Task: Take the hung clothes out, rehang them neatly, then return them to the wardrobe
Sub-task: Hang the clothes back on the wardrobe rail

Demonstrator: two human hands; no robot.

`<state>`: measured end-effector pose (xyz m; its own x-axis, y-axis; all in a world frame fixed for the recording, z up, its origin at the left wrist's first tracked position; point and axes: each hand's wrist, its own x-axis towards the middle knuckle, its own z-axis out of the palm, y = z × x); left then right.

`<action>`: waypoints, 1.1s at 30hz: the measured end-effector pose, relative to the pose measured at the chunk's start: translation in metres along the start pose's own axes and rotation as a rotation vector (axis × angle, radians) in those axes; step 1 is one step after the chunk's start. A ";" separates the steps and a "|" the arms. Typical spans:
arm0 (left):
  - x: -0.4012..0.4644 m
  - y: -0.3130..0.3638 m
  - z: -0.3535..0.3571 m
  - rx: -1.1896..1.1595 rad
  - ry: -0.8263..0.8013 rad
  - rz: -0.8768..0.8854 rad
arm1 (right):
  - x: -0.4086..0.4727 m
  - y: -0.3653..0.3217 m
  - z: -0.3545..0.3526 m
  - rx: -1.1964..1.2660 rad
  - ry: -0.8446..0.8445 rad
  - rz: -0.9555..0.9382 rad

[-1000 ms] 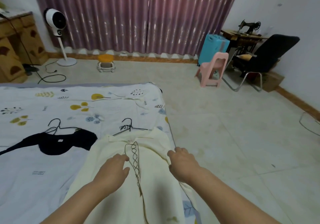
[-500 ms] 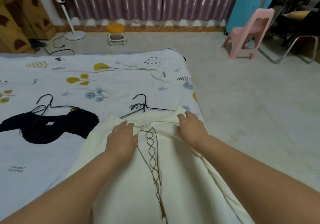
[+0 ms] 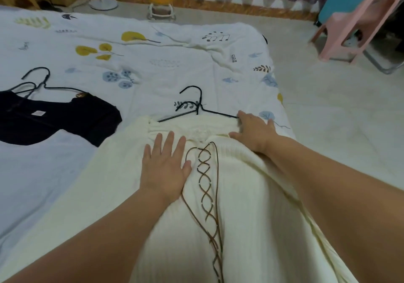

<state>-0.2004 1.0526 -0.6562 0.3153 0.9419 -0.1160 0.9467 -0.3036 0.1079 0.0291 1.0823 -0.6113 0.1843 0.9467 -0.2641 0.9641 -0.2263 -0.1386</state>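
1. The bed (image 3: pixel 153 64) is the landmark: it carries a white sheet printed with yellow and blue leaves and fills the left and middle of the view, its right edge running down beside the pale tiled floor (image 3: pixel 338 129).
2. The cream knitted garment (image 3: pixel 240 206) lies flat along the bed's right edge, its top end pointing toward the bed's far side, a brown criss-cross lace (image 3: pixel 207 173) running down its middle.
3. The black garment (image 3: pixel 43 120) lies on the bed's left part, well apart from the cream one, with a black wire hanger (image 3: pixel 41 81) at its neckline.
4. The pink plastic chair (image 3: pixel 358 20) stands on the floor off the bed's far right corner.
5. A small stool with a yellow seat (image 3: pixel 160 0) stands beyond the bed's far edge, in front of the curtain, near a white round fan base (image 3: pixel 102 3).
6. The left hand (image 3: pixel 164 166) rests palm down on the cream garment just left of the lace, fingers straight and slightly spread.
7. The right hand (image 3: pixel 255 131) rests on the garment's top right corner near the bed's right edge, fingers extended and close together, the fingertips touching the hanger arm there.
8. A second black hanger (image 3: pixel 196 110) lies on the bed at the cream garment's top edge, hook pointing toward the bed's far side, its arms partly tucked under the knit.
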 end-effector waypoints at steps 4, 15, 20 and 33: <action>-0.002 -0.001 0.001 0.005 -0.008 -0.002 | 0.004 -0.009 -0.006 0.002 -0.045 0.044; -0.025 -0.001 -0.026 -0.009 -0.182 0.050 | -0.043 -0.010 -0.011 0.052 -0.229 0.083; -0.054 0.002 -0.071 -0.118 -0.185 0.108 | -0.100 -0.016 -0.013 0.116 0.030 0.184; -0.127 0.046 -0.292 -0.696 0.382 -0.042 | -0.270 -0.081 -0.158 0.387 0.143 0.021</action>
<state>-0.2159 0.9606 -0.3483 0.1158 0.9730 0.1997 0.6587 -0.2257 0.7178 -0.0686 0.8815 -0.3776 0.2542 0.9571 -0.1388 0.8217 -0.2894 -0.4910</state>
